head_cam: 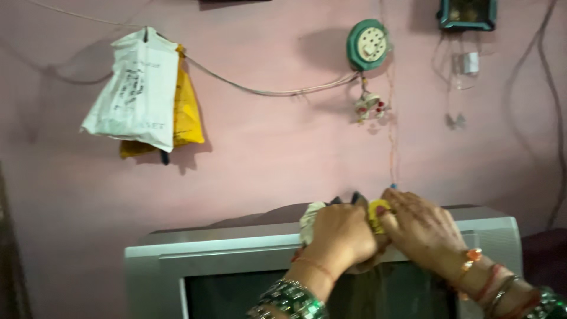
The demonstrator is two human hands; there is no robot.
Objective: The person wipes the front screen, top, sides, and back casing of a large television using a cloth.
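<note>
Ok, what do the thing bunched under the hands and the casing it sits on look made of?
The cloth looks like soft woven fabric, whitish with yellow: it crumples under the left hand and right hand. The television casing looks like moulded plastic in matt silver-grey, with smooth rounded edges; painted metal can't be ruled out.

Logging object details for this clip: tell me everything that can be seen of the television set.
The television set is an older bulky type with a silver-grey, plastic-looking casing and a dark, unlit screen. Only its upper part shows; the rest is cut off by the bottom edge. It stands upright against a pink wall. On its top front edge lies a bunched cloth, pale with yellow parts, pressed down by the left hand and the right hand, both wearing bangles.
</note>
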